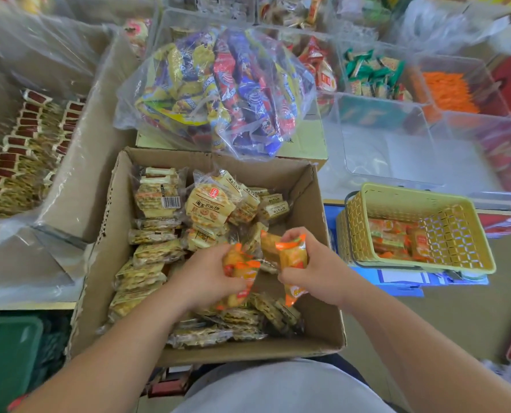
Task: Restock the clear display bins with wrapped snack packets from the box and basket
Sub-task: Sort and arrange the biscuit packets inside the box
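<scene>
Left hand (209, 275) and right hand (317, 263) each clutch orange packets (246, 268) over the cardboard box (308, 198). Fistfuls look overstuffed, I think, so one could slip out before reaching the clear bin (391, 162) at 1 o'clock.

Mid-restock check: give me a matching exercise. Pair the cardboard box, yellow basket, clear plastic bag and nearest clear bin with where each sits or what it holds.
Things:
1. cardboard box
2. yellow basket
3. clear plastic bag
4. nearest clear bin

Places or states:
A. looks empty, behind the basket
B. stuffed with blue, red and yellow packets
C. holds pale cracker packets, closest to the person
D. a few orange packets inside, right of the box

Pairs: 1-C, 2-D, 3-B, 4-A
</scene>
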{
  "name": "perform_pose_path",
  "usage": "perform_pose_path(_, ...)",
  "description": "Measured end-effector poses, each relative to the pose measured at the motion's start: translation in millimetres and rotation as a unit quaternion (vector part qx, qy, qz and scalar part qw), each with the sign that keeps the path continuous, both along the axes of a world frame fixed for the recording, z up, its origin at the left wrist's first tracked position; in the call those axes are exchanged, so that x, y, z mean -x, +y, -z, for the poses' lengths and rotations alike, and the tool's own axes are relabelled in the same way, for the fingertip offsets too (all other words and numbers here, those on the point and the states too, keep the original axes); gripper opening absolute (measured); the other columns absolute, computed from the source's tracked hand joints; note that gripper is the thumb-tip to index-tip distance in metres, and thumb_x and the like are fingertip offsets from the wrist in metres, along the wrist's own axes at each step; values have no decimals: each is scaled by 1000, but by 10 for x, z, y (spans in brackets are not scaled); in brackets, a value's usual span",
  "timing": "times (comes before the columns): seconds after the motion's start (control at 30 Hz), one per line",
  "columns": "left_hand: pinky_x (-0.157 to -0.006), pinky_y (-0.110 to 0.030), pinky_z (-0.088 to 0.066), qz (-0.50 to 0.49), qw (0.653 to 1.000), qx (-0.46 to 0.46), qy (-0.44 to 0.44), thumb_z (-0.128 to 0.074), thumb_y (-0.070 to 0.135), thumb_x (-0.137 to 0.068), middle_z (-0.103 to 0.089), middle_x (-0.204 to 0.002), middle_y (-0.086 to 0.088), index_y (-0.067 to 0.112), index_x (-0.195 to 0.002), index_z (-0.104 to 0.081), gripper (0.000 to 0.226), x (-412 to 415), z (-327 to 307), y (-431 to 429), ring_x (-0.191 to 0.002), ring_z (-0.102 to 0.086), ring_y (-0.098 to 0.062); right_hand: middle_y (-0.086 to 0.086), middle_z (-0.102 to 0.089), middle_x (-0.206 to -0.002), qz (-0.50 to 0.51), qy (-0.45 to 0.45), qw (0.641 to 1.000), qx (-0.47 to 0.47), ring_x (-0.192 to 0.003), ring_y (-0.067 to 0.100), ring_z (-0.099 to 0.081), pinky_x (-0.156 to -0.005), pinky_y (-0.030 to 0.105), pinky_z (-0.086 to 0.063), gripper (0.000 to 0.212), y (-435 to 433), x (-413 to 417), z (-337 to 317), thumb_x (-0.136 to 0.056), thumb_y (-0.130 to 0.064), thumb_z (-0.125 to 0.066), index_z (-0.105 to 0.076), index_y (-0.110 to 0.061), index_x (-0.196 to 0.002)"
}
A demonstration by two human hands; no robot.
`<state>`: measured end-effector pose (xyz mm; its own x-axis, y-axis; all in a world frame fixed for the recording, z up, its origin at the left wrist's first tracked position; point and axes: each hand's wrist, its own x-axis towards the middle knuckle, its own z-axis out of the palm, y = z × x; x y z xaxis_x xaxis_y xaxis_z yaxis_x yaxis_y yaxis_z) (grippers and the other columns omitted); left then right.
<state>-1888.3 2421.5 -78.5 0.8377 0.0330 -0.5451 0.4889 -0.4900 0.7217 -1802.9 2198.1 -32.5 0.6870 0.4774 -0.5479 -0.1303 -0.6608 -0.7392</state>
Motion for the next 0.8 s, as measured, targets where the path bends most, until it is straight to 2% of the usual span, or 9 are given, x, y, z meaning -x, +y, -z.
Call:
perform_pose_path(0.03, -63, -35, -58, 47, 999, -9, 21, -80, 43, -67, -74, -81, 8, 28, -91, -68, 31, -103, 41, -43, -75, -71, -9, 0, -68, -81, -10, -17, 1000, 0, -66, 14, -63, -64, 34, -56, 54, -62, 8, -71, -66, -35, -71, -45, -49, -111)
perform_pose_path(0.1, -73, -40, -58, 141, 987, -36, 62, -81, 41, -70, -75, -88, 0, 18, -92, -71, 33, -301, 146, -140, -83, -72, -18, 0, -69, -84, -8, -27, 999, -18, -71, 19, -66, -65, 36, -57, 56, -198, 18, -164, -65, -35, -71, -46, -48, -113)
perform_pose_path(0.2, -60, -31, -50, 220, 965, -73, 118, -81, 43, -72, -67, -90, 1, 14, -97, -64, 42, -498, 305, -297, -74, -62, -14, -1, -68, -85, 65, -5, 995, -77, -70, 16, -66, -65, 36, -56, 61, -393, 79, -187, -56, -36, -71, -53, -46, -113)
perform_pose_path(0.3, -57, -29, -49, 247, 952, -94, 152, -71, 48, -65, -61, -96, 2, 9, -109, -59, 60, -575, 416, -375, -76, -60, -16, -12, -66, -85, 125, 16, 981, -149, -72, 8, -64, -61, 26, -53, 59, -530, 171, -134, -56, -32, -74, -56, -43, -111)
perform_pose_path(0.4, -66, -38, -61, 257, 939, -116, 200, -63, 57, -68, -65, -101, -3, 20, -98, -58, 48, -578, 509, -388, -86, -68, -22, -16, -65, -86, 152, 25, 969, -191, -74, 6, -64, -62, 22, -51, 60, -570, 257, -66, -60, -27, -74, -56, -39, -116)
perform_pose_path(0.5, -71, -35, -58, 298, 912, -143, 242, -61, 58, -74, -63, -102, -2, 26, -92, -55, 37, -568, 576, -430, -89, -65, -20, -18, -65, -87, 164, 10, 963, -212, -73, 7, -63, -63, 23, -51, 56, -558, 335, -1, -66, -19, -73, -56, -39, -116)
perform_pose_path(0.57, -65, -31, -53, 316, 900, -148, 260, -62, 55, -73, -64, -99, -1, 26, -89, -56, 33, -579, 581, -472, -84, -64, -18, -18, -65, -88, 176, 10, 958, -225, -73, 6, -63, -62, 22, -51, 55, -555, 360, 17, -68, -17, -72, -56, -39, -115)
perform_pose_path(0.67, -56, -29, -52, 320, 890, -133, 296, -66, 49, -66, -71, -89, -6, 20, -87, -67, 36, -594, 578, -499, -66, -69, -17, -12, -67, -94, 200, 31, 945, -255, -82, 7, -66, -64, 23, -52, 55, -568, 356, 29, -65, -21, -74, -58, -37, -114)
perform_pose_path(0.8, -53, -29, -53, 312, 883, -104, 335, -68, 45, -52, -72, -72, -6, 15, -76, -71, 38, -591, 617, -480, -54, -67, -19, -5, -66, -99, 212, 50, 933, -286, -88, 12, -66, -67, 25, -53, 52, -577, 345, 40, -64, -19, -75, -59, -37, -111)
